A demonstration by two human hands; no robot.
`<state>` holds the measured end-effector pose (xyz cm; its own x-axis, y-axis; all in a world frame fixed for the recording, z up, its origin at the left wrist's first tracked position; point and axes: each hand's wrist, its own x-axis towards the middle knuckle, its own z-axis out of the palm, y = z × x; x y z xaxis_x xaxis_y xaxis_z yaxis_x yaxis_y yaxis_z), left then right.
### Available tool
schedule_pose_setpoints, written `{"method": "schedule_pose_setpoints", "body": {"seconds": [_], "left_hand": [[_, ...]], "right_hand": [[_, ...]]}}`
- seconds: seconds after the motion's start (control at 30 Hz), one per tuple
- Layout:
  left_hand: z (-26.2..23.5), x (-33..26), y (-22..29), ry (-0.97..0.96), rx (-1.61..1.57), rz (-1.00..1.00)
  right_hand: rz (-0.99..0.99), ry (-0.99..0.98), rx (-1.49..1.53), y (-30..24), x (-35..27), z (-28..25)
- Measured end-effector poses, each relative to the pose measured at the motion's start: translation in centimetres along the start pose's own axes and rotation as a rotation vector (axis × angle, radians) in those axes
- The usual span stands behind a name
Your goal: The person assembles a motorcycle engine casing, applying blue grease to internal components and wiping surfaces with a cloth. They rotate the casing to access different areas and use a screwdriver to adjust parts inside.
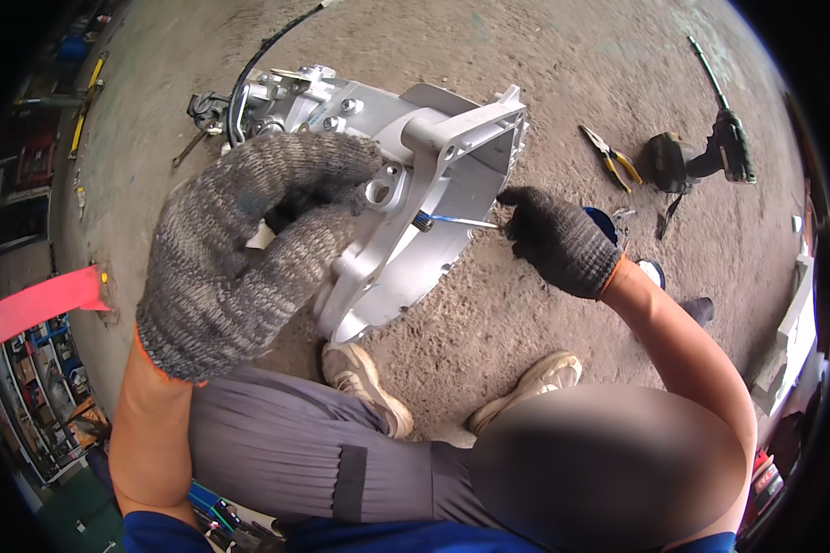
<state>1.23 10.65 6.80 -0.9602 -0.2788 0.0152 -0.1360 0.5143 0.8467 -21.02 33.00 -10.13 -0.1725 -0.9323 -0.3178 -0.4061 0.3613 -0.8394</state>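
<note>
A silver-grey metal gearbox (355, 115) with an open bell-shaped end lies on the floor before me. My left hand (249, 240), in a grey knit glove, curls its fingers and thumb against the housing's near side, beside a round hole. Gloved the same way, my right hand (563, 241) is closed on a thin, light rod (466, 221). The rod points left into the bell, its bluish tip at a dark splined shaft (422, 221). Its other end is hidden in my fingers.
On the floor to the right lie yellow-handled pliers (610, 158) and a cordless drill (724, 147) with a long bit. A blue lid (602, 224) and a small round tub (651, 273) are near my right wrist. A red strip (41, 309) shows at left.
</note>
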Motion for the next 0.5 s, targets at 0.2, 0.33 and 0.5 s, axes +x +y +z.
{"method": "schedule_pose_setpoints", "body": {"seconds": [0.2, 0.33, 0.5], "left_hand": [[0.0, -0.2, 1.4, 0.004, 0.021, -0.085], [-0.8, -0.5, -0.1, -0.059, 0.087, 0.027], [-1.5, -1.2, -0.2, -0.059, 0.097, 0.061]], "right_hand": [[-0.148, 0.069, 0.064, 0.1, -1.2, 6.5], [0.116, -0.034, 0.031, -2.2, -1.0, 10.2], [0.075, 0.237, 0.119, -1.5, 1.4, 15.7]]}}
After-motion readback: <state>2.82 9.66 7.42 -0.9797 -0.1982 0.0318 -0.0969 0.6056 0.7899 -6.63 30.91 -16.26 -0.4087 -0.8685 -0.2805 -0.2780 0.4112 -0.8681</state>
